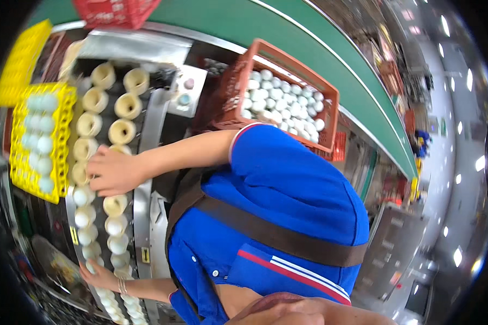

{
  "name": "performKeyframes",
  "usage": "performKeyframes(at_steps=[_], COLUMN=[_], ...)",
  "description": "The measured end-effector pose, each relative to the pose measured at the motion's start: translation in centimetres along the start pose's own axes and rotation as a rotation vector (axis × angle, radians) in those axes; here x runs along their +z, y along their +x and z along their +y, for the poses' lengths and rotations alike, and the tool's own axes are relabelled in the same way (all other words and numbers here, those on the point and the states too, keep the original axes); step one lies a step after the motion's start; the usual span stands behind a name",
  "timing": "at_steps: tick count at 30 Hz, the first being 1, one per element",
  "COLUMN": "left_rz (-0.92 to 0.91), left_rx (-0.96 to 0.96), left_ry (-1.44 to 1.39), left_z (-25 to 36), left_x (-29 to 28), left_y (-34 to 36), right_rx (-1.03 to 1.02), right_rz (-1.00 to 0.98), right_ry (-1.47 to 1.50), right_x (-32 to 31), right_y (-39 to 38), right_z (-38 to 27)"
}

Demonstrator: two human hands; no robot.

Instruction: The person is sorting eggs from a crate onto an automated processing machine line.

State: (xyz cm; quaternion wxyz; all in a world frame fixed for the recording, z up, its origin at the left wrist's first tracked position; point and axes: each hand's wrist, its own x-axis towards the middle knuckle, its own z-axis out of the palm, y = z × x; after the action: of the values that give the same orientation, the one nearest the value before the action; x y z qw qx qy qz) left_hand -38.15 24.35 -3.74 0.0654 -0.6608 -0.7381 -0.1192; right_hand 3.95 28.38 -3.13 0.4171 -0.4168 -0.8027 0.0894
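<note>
My right hand (116, 170) is palm down over the cream cups (89, 124), which stand in two rows. Its fingers are bent and partly bunched; whatever lies under them is hidden. Lower in the picture, my left hand (100, 277), with a bracelet at the wrist, lies over the rows of pale eggs (84, 216). Its fingers are stretched out and touch an egg. The cups beyond my right hand hold no eggs, while most cups between my two hands have one each. A yellow egg tray (65, 157) with several pale blue-white eggs sits left of the rows.
Another yellow tray (21, 62) leans at the upper left. A brown-red crate (335, 116) full of pale eggs stands at my right. Near it is a control panel with buttons (187, 91). A green conveyor belt (309, 59) crosses behind, with a red basket (116, 12) near it.
</note>
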Motion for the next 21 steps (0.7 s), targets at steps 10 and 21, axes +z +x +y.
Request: performKeyframes(at_steps=[10,21], left_rz=[-0.79,-1.395], left_rx=[0.392,1.701], left_ry=[-1.148,-0.653], left_z=[41.1,68.3], left_x=[-4.8,7.2], left_y=[-5.9,-27.6], right_rx=[1.271,1.355], right_rz=[-0.038,-0.304], right_ry=[-0.719,-0.205], right_x=[-34.1,-35.1], right_y=[-36.9,-52.4], right_z=[4.0,1.9])
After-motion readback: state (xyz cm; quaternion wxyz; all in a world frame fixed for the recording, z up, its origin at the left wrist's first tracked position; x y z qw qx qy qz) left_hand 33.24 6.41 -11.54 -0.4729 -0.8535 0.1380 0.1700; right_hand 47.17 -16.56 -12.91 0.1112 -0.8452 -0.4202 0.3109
